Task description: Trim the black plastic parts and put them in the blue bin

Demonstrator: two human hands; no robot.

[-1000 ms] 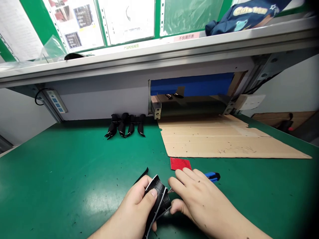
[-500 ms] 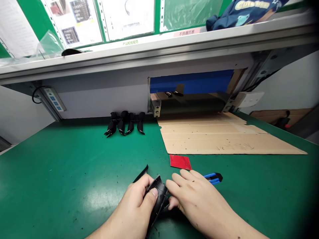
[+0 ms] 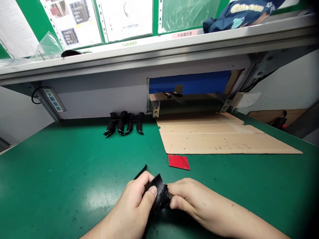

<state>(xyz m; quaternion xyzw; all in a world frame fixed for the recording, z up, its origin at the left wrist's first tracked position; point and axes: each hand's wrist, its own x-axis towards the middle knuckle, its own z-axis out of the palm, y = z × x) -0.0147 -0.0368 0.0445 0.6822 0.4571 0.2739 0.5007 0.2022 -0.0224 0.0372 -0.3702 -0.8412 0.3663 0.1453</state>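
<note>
My left hand point(image 3: 138, 202) is closed around a curved black plastic part point(image 3: 157, 196), its thumb pressed on the ribbed inner face. The part is tilted, with its upper end toward the far side of the bench. A thin black tip point(image 3: 141, 171) sticks out beyond the left fingers. At the part's right edge, my right hand point(image 3: 185, 196) is closed, thumb bent and fingers curled under. The blue utility knife in its grip is now hidden behind the hand, and the blade cannot be made out.
A red card point(image 3: 178, 162) lies on the green bench top point(image 3: 62, 172) ahead of my hands. Flat cardboard point(image 3: 199, 139) spreads at the right, before an opening with a blue flap point(image 3: 191, 82). Several glossy black parts point(image 3: 124, 123) lie against the back panel.
My right hand has rolled over and lowered its knuckles, so the blue knife handle that showed behind it is out of sight. My left hand keeps the black part nearly still.
</note>
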